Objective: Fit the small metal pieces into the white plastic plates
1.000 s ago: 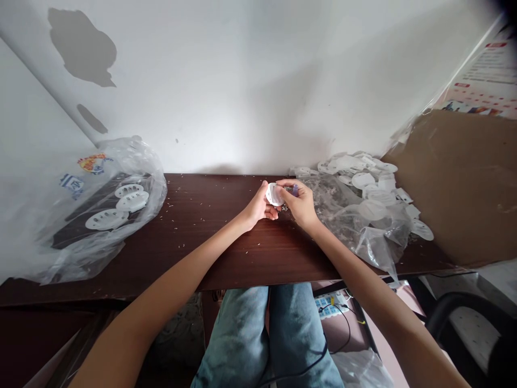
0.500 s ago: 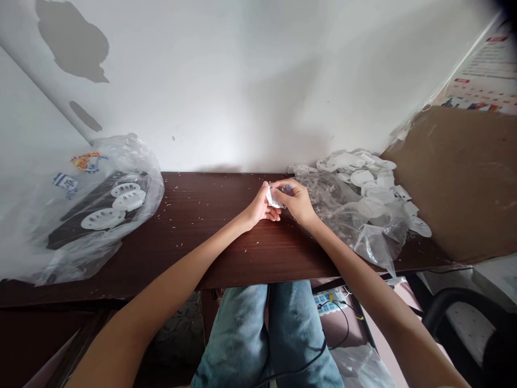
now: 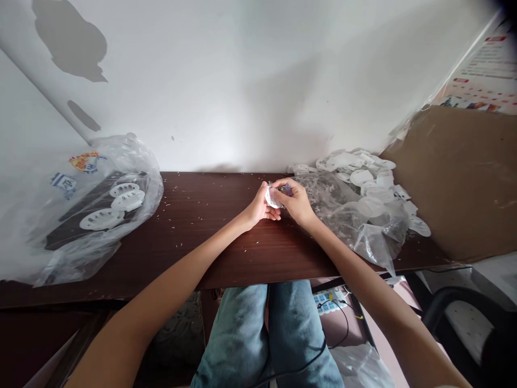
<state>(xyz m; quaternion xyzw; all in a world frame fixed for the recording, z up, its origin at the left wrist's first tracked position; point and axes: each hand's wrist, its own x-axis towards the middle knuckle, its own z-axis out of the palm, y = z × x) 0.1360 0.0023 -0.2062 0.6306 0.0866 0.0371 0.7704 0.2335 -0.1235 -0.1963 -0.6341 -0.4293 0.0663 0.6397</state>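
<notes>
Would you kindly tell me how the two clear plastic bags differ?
The left bag is puffed and printed; the right bag is crumpled. The left one holds three white perforated discs on a dark block; the right one has many discs heaped behind it. Both are clear.

white wall (image 3: 242, 91) | dark wooden desk (image 3: 262, 258) | brown cardboard sheet (image 3: 456, 183) | black chair (image 3: 452, 289)

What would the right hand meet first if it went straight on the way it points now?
The right hand would meet the white plastic piece first, already at its fingertips; the left hand lies just beyond, though depth is unclear.
</notes>
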